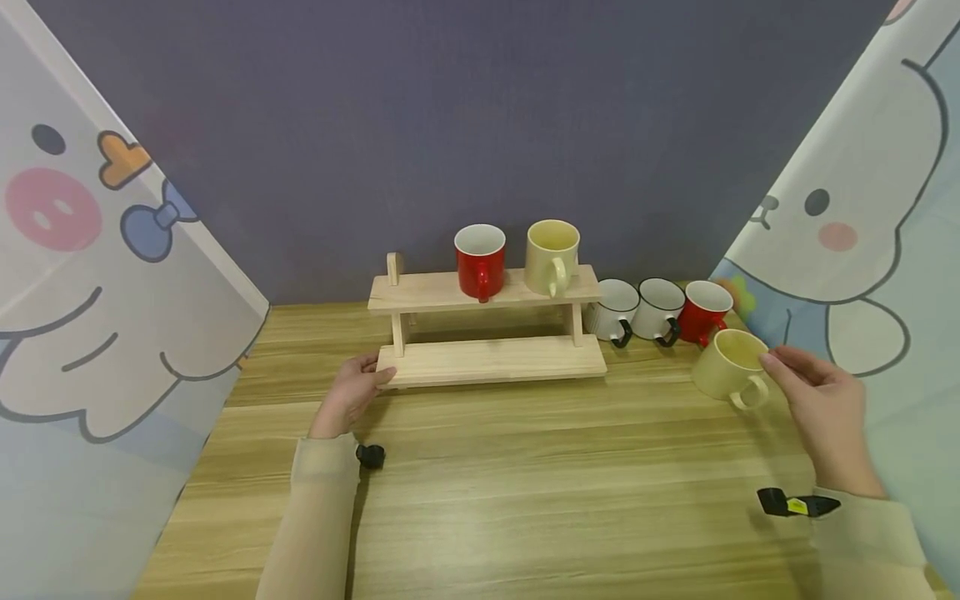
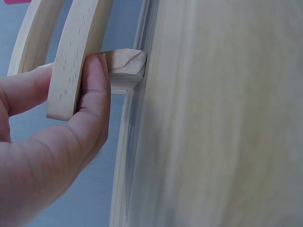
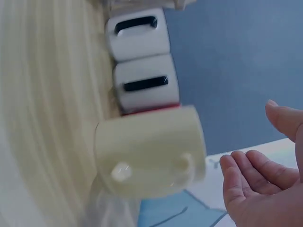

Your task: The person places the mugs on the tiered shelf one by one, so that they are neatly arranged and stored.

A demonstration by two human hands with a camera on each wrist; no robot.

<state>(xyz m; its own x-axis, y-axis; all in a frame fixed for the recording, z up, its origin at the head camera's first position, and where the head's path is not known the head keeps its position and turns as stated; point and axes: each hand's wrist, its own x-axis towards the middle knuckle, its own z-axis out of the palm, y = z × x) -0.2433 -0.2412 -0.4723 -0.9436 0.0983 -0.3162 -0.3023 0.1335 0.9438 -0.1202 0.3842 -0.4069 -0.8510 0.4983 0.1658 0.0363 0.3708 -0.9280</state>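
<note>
A two-tier wooden shelf (image 1: 491, 362) stands at the back of the table. My left hand (image 1: 354, 392) pinches the left end of its lower board, thumb on top and fingers beneath; the left wrist view shows that hand (image 2: 71, 127) round the board's end (image 2: 75, 61). On the upper board sit a red mug (image 1: 468, 271) and a yellow mug (image 1: 538, 262). Another yellow mug (image 1: 716, 371) stands upright on the table at the right, handle toward me. Beside its rim is my right hand (image 1: 828, 408), and in the right wrist view a gap separates the spread fingers from this mug (image 3: 147, 146).
Two white mugs with black handles (image 1: 611, 308) (image 1: 654, 310) and a red mug (image 1: 697, 321) line up right of the shelf. The wooden table (image 1: 517, 492) meets a dark back wall (image 1: 337, 167) and cartoon-printed side panels (image 1: 840, 192).
</note>
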